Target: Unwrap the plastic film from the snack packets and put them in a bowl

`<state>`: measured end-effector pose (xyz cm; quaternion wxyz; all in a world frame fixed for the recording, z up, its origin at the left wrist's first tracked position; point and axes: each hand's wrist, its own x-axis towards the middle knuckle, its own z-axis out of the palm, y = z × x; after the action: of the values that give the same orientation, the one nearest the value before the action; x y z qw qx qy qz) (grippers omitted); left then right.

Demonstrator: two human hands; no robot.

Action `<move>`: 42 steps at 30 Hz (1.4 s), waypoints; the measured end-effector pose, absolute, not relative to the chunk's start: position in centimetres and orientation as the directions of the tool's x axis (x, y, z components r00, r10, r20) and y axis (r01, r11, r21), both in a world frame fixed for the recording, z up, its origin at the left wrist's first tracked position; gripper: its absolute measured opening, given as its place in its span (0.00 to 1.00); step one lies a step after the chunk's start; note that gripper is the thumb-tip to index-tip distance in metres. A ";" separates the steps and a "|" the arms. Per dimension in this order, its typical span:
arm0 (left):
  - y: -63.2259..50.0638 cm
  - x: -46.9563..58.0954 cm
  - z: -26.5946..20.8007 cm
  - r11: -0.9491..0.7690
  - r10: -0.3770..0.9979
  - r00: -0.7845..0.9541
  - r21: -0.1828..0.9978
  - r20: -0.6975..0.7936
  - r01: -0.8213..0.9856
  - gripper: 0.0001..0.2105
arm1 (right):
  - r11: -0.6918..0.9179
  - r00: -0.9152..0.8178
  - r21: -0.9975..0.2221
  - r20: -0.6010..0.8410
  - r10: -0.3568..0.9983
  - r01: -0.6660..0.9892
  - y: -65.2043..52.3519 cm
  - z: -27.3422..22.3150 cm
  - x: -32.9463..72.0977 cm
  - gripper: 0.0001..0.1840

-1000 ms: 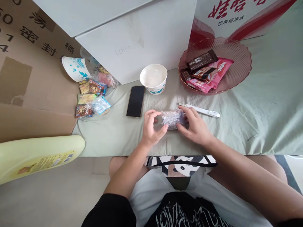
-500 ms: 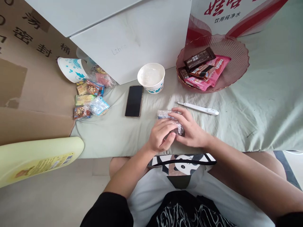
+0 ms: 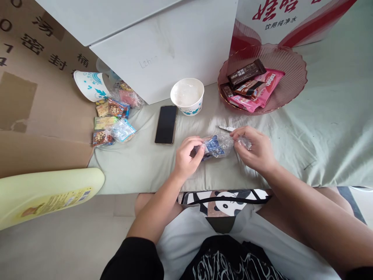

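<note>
Between my hands is a clear plastic bag [image 3: 226,144] with a blue snack packet [image 3: 213,147] inside it. My left hand [image 3: 189,155] pinches the left end, where the blue packet lies. At the other end, my right hand [image 3: 255,149] is closed on the crumpled clear plastic, which pokes out past its fingers. Just beyond the right hand lies a white utility knife [image 3: 225,128], most of it hidden by the hand.
A phone [image 3: 165,125] and a white paper bowl [image 3: 187,97] stand beyond my left hand. Farther right is a pink glass bowl [image 3: 294,83] of wrapped snacks. Several small packets [image 3: 101,123] lie left beside a tipped paper cup [image 3: 91,85]. Boxes [image 3: 163,54] line the back.
My hands have moved apart, the right one to the right, stretching the clear plastic between them. The blue packet has come into view, and the right hand now covers most of the knife.
</note>
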<state>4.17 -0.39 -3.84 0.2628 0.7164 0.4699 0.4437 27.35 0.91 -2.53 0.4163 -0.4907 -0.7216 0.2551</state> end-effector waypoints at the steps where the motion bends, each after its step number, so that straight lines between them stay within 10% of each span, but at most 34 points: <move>1: -0.4 4.0 -4.0 -0.383 0.923 0.124 0.832 0.365 0.402 0.06 | 0.362 -0.149 -0.777 0.335 0.930 0.515 0.9 -2.6 27.4 0.08; 9: 0.8 1.3 -5.3 -0.337 0.824 -0.307 0.847 0.477 0.410 0.05 | 0.282 0.025 -0.731 0.378 0.925 0.621 1.0 -2.2 27.6 0.17; 18: -0.7 3.4 -3.6 -0.522 0.822 0.288 0.445 0.491 0.728 0.07 | 0.517 -0.412 -0.604 0.317 0.854 0.606 0.5 -3.1 26.3 0.07; 35: 0.1 1.9 -3.3 -0.415 0.825 0.049 0.544 0.562 0.729 0.07 | 0.474 -0.313 -0.516 0.371 0.874 0.713 1.0 -3.9 26.4 0.08; 42: 0.3 3.0 -3.5 -0.564 0.809 0.325 0.488 0.490 0.666 0.09 | 0.491 -0.321 -0.511 0.387 0.864 0.706 0.9 -4.0 26.2 0.08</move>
<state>3.04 0.28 -3.55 0.0992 0.8080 0.4562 0.3594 26.16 0.93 -3.99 0.3172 -0.4889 -0.8030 0.1250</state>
